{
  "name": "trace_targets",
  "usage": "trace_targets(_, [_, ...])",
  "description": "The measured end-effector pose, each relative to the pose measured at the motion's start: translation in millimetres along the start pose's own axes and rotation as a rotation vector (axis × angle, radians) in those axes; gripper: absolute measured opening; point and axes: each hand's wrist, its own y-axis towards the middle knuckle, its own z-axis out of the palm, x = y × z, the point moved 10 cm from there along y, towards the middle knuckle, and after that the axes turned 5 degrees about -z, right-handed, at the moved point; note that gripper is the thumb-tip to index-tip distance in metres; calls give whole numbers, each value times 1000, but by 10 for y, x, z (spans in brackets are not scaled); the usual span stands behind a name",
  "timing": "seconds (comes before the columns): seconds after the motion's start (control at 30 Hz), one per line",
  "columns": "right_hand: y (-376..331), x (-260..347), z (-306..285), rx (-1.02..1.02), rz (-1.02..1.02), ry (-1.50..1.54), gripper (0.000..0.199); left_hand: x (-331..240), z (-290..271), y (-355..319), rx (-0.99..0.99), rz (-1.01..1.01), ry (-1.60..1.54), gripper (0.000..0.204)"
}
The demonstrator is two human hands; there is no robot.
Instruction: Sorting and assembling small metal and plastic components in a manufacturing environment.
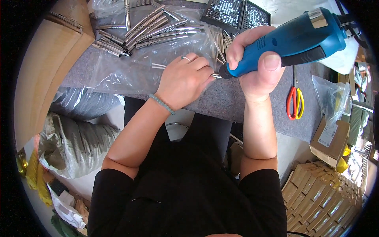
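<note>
My right hand (260, 75) is wrapped round a blue electric screwdriver (294, 39), which slants down to the left over the table. Its dark nose meets the end of a slim shiny metal tube (158, 66) held in my left hand (183, 81). That hand is closed, knuckles up, and covers the tube's middle. Beneath it lies a clear plastic bag (118, 75). Beyond my left hand is a loose pile of shiny perforated metal tubes (148, 27). Thinner metal pieces (221, 43) lie near the screwdriver's tip, partly hidden by my right hand.
A black tray (225, 14) of small shiny parts stands at the back. On the grey table (272, 118), right, lies a tool with red and yellow handles (294, 104). Cardboard stands at left (51, 71); a small box (329, 138) and stacked cartons (319, 193) are at right.
</note>
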Motion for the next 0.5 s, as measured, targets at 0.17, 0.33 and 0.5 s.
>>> trace_targets(0.17, [51, -87, 37, 37, 95, 44, 56, 1, 2, 2, -16, 33, -9, 14])
trace_targets(0.33, [116, 11, -23, -19, 11, 7, 52, 12, 35, 20, 15, 29, -34, 11])
trace_targets(0.5, [260, 257, -349, -174, -67, 159, 30, -157, 54, 123, 44, -8, -9, 18])
